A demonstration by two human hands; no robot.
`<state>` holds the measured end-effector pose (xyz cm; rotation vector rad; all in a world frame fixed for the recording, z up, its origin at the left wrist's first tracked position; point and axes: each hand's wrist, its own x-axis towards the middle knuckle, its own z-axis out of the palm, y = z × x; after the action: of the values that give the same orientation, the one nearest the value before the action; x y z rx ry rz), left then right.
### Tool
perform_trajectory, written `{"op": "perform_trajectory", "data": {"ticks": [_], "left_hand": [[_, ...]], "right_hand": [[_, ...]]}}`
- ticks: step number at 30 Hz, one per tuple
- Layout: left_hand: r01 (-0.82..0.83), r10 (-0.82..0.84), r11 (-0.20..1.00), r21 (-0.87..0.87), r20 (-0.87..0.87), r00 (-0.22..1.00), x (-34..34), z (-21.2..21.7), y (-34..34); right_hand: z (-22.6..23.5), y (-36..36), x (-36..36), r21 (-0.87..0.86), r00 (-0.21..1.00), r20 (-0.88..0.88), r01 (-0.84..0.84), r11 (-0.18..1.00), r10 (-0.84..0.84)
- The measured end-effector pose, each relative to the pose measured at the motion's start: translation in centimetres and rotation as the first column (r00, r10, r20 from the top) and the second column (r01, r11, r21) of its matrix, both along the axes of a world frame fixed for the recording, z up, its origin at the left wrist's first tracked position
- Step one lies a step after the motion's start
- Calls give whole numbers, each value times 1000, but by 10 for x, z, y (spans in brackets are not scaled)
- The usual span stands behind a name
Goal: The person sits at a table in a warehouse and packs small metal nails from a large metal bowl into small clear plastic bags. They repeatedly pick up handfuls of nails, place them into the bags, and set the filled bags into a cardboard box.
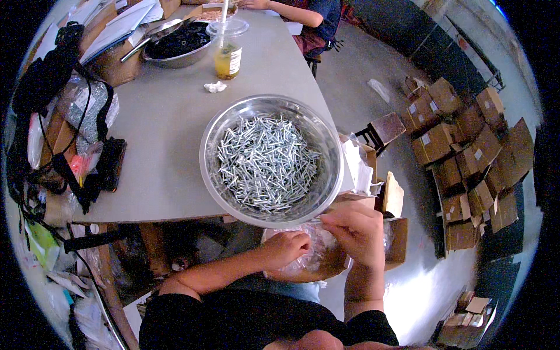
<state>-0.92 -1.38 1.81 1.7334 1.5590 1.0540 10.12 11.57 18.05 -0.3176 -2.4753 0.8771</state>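
A large steel bowl [211, 175] stands at the table's near right corner, its rim reaching over the edge. Inside lies a heap of silver screws [268, 160]. My left hand [286, 249] is closed, fingers curled in, just below the near rim; what it may hold is hidden. To its right, my right hand [357, 230] is closed in a pinch close to the bowl's near right rim. Whatever sits between its fingertips is too small to make out. Under both hands, clear plastic bags [318, 248] lie in an open cardboard box [333, 269].
A plastic cup [227, 58] with yellow drink and a straw stands beyond the bowl, near crumpled tissue [215, 87]. A metal pan [181, 57] holds dark pieces. Bags and cables clutter the left side. Another person's arm [300, 14] rests at the far end. Cardboard boxes [434, 140] are stacked right.
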Motion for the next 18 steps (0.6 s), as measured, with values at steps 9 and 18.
{"op": "perform_trajectory", "data": {"ticks": [9,18], "left_hand": [[-108,123,991,-83,212,969,1,6,1],[-123,120,992,-8,263,957,9,20,-2]], "right_hand": [[-70,-4,72,-288,980,97,193,938,-172],[-96,-13,87,-367,986,74,165,916,-148]]}}
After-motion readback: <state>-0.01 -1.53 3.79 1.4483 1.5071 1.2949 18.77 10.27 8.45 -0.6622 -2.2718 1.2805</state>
